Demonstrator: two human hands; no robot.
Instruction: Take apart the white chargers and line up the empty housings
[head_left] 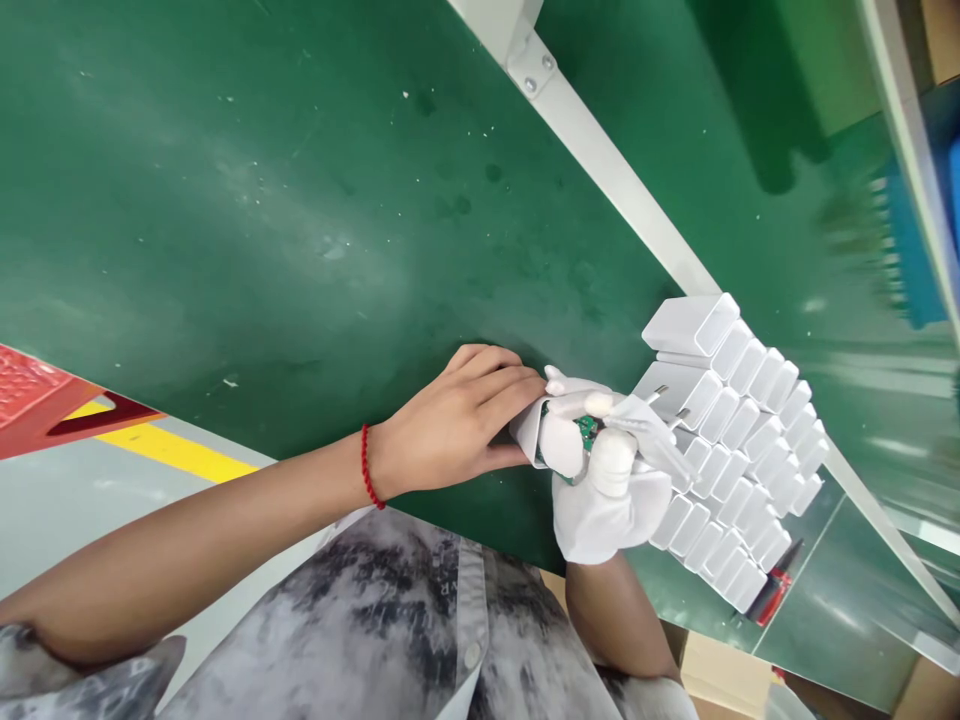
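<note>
My left hand (469, 415), bare and with a red cord at the wrist, is closed around a white rectangular plastic housing (529, 434). Its open end faces my right hand (607, 490), which wears a white glove. Between the gloved fingers is a green circuit board (588, 430), partly inside the housing and mostly hidden by the thumb and fingers. A white plug cover (654, 438) with two metal prongs sits at the board's outer end, also within the gloved grip. Both hands meet just above the green table (300, 250), near its front edge.
Several white housings (720, 410) are stacked on their sides right of my hands. A red-and-black hand tool (776, 585) lies beside the stack. A white metal bar (622, 170) crosses the table diagonally. A cardboard box (724, 670) and a red plastic object (60, 400) stand below table level.
</note>
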